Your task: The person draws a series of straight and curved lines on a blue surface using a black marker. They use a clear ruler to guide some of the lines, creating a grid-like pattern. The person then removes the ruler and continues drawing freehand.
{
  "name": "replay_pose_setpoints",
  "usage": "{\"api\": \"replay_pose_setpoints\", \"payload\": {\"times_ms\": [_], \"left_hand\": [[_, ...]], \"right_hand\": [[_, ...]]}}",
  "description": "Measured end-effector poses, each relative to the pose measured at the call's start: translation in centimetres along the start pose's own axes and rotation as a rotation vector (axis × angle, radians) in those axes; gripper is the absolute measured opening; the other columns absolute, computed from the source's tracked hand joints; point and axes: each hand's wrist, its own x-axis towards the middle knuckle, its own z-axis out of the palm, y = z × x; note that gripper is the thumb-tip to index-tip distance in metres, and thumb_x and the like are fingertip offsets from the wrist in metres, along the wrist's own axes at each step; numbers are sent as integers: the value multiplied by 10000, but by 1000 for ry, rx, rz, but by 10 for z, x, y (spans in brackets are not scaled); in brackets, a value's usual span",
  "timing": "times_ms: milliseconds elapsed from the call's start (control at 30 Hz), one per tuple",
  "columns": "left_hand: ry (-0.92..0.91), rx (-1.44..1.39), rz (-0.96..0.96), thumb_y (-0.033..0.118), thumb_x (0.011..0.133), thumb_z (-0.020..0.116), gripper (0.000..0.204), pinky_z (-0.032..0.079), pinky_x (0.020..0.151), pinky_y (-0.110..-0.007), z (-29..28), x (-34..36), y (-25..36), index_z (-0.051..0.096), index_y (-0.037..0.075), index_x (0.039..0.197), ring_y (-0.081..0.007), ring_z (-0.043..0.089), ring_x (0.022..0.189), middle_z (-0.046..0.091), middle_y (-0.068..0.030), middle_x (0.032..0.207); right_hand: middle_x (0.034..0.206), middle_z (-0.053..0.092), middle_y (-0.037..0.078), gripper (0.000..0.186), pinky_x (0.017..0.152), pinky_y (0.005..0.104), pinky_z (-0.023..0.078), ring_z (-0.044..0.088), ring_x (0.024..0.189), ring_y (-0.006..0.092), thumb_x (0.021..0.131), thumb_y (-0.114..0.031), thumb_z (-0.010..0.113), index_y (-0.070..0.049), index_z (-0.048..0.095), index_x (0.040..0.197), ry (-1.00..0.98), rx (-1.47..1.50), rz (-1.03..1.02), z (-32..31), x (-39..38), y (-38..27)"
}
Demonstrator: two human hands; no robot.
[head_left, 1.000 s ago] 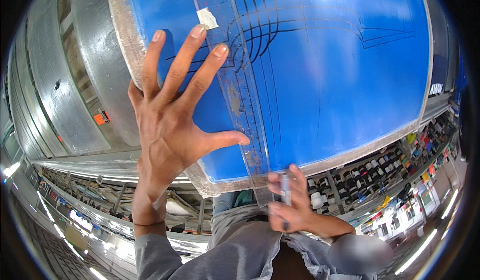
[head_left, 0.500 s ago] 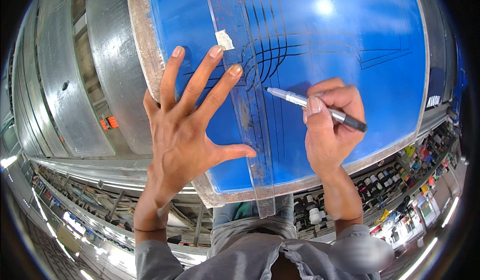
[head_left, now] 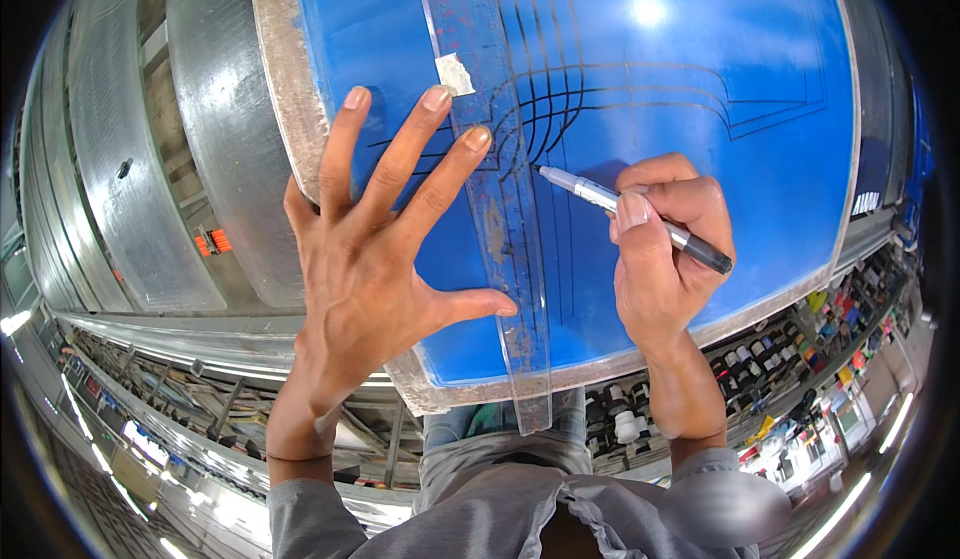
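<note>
A blue board (head_left: 660,289) with a worn, pale frame lies in front of me. Across it runs a long clear ruler (head_left: 500,229), scuffed and smudged, with a scrap of whitish tape (head_left: 455,74) stuck on it. My left hand (head_left: 375,209) is spread flat, its index fingertip and thumb tip on the ruler and the other fingers reaching over the blue surface. Between the fingers of my right hand (head_left: 670,249) is a marker pen (head_left: 620,209), silver-grey with a dark end. Its dark tip points at the board, close by the ruler's right edge. Curved black lines (head_left: 560,99) cross each other there.
Left of the board are wide, shiny grey slats (head_left: 130,169) with gaps, and an orange object (head_left: 212,242) in one gap. Below the board's near edge, several bottles or spools (head_left: 740,364) stand in rows at the right. The ruler's near end overhangs the frame.
The marker's tip has shifted slightly up and to the right, along the ruler's edge. The ruler and drawn lines appear a little farther right in view. My left hand keeps nearly the same pose.
</note>
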Motion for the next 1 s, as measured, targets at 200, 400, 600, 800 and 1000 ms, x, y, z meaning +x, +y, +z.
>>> {"api": "replay_pose_setpoints", "payload": {"times_ms": [200, 400, 600, 800, 1000], "left_hand": [[38, 33, 19, 733, 377, 737, 1112, 299, 1012, -526, 0, 3, 1, 532, 242, 1353, -356, 232, 1408, 388, 0, 1497], [79, 43, 40, 804, 384, 676, 1124, 322, 1002, -537, 5, 3, -2, 540, 242, 1347, -364, 252, 1397, 405, 5, 1486], [89, 49, 42, 804, 359, 678, 1136, 335, 1001, -541, 6, 2, -2, 535, 265, 1349, -364, 252, 1396, 405, 11, 1485], [91, 29, 46, 786, 348, 694, 1146, 336, 1001, -545, 7, 2, -3, 527, 268, 1356, -362, 246, 1399, 404, 15, 1485], [53, 44, 22, 767, 345, 704, 1144, 336, 995, -545, 2, 2, 0, 526, 265, 1358, -365, 244, 1400, 390, 17, 1495]], "right_hand": [[781, 619, 134, 84, 478, 225, 365, 486, 560, 89, 778, 62, 635, 24, 561, 791, -58, -109, -1, -1, 3, -9], [827, 590, 163, 86, 533, 259, 383, 470, 619, 118, 857, 3, 579, 4, 502, 897, -244, -352, -100, -15, -28, -28], [820, 591, 166, 143, 489, 299, 419, 509, 563, 175, 778, 29, 644, 24, 536, 872, -277, -303, -22, -35, -79, -44], [799, 601, 159, 150, 467, 308, 433, 516, 523, 181, 727, 42, 669, 25, 561, 829, -261, -292, 14, -39, -91, -50], [710, 590, 120, 123, 438, 278, 389, 494, 494, 154, 701, 48, 662, 2, 553, 736, -227, -314, 96, -31, -69, -50]]}}
